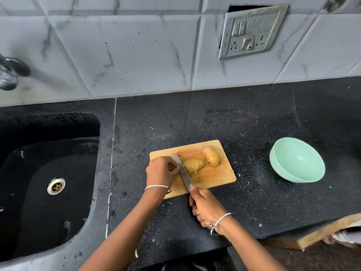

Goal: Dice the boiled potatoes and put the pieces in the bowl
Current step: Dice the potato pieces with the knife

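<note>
Looks partway through the slicing: crosswise cuts already visible in the sliced potato point(193, 165) at the centre of the cutting board point(214, 178), a whole potato point(211, 159) just beside it at 1 o'clock and not yet cut, and no pieces to be seen in the mint-green bowl point(274, 153), well apart at 3 o'clock on the black counter point(254, 124). Right hand point(207, 210) clamped round the handle of the knife point(183, 174), forefinger laid along the spine, blade running from 5 o'clock up to 11 o'clock across the potato's 9 o'clock end. Left hand point(161, 171) curled over that same end, fingertips pinching the last bit right against the steel. Tuck those fingertips back and offer the knuckles to the flat of the blade instead. Press straight down rather than saw; boiled flesh probably crumbles under a dragging edge. Hold the slices together as one block, then turn the block a quarter and cut across again for even dice. Go lightly with the steadying grip, since a hard squeeze would likely mash the soft pieces. Mind the whole potato, round and close to the board's 1 o'clock corner, so apt to roll if nudged. Consider sliding the bowl up to the board's 3 o'clock edge before transferring, then lift the dice on the blade's flat.
</note>
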Demonstrator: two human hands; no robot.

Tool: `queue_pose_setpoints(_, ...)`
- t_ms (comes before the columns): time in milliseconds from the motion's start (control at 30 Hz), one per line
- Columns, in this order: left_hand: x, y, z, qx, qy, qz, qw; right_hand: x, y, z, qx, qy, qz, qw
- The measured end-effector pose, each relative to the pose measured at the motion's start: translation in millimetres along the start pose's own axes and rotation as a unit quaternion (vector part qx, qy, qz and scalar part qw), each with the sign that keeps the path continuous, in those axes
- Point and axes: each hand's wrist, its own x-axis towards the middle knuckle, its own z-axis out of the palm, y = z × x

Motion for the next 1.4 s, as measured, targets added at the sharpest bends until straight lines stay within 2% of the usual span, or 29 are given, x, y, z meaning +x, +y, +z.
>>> queue_pose_setpoints(67,1,1,-2,0.030,-0.002,0.008,1.000,3,1,2,-0.121,0.050,-0.056,0.990)
queue_pose_setpoints(133,1,2,-1,0.039,0.002,0.012,0.999,4,3,3,-0.264,0.109,-0.093,0.954)
queue_pose_setpoints(233,2,3,1,0.042,0.006,0.019,0.999,1,4,9,-0.326,0.156,-0.100,0.927)
queue_pose_setpoints(267,2,3,1,0.043,0.007,0.020,0.999,2,5,10,-0.306,0.140,-0.095,0.937)
queue_pose_setpoints(300,1,2,2,0.043,0.010,0.020,0.999,2,4,11,-0.239,0.112,-0.078,0.961)
queue_pose_setpoints(333,1,1,1,0.045,0.015,0.018,0.999,2,3,12,-0.131,0.073,-0.046,0.988)
queue_pose_setpoints(367,2,0,1,0.050,0.022,0.018,0.998,0,1,13,-0.022,0.026,0.000,0.999)
queue_pose_setpoints(400,2,-2,0,0.058,0.027,0.019,0.998,-3,-2,12,0.057,-0.017,0.036,0.998)
queue_pose_setpoints(467,3,-4,-2,0.076,0.029,0.021,0.996,-4,-2,9,0.105,-0.054,0.062,0.991)
queue_pose_setpoints(533,4,-3,-4,0.086,0.025,0.023,0.996,-4,-1,9,0.067,-0.028,0.042,0.996)
queue_pose_setpoints(600,4,-1,-3,0.094,0.020,0.028,0.995,-3,-1,11,-0.059,0.050,-0.022,0.997)
queue_pose_setpoints(667,5,1,-2,0.096,0.010,0.029,0.995,0,3,11,-0.214,0.124,-0.084,0.965)
queue_pose_setpoints(700,5,2,-1,0.095,0.007,0.029,0.995,0,3,12,-0.241,0.140,-0.097,0.956)
queue_pose_setpoints(867,8,-1,-1,0.093,-0.015,0.030,0.995,3,9,11,-0.147,0.112,-0.090,0.979)
queue_pose_setpoints(1033,10,-8,-6,0.024,-0.022,-0.005,0.999,3,8,7,-0.228,0.155,-0.128,0.953)
queue_pose_setpoints(1233,7,-7,-8,0.010,-0.014,-0.041,0.999,-1,6,13,-0.291,0.174,-0.129,0.932)
queue_pose_setpoints(1400,6,-2,-9,-0.024,-0.023,-0.050,0.998,4,5,17,-0.272,0.136,-0.123,0.945)
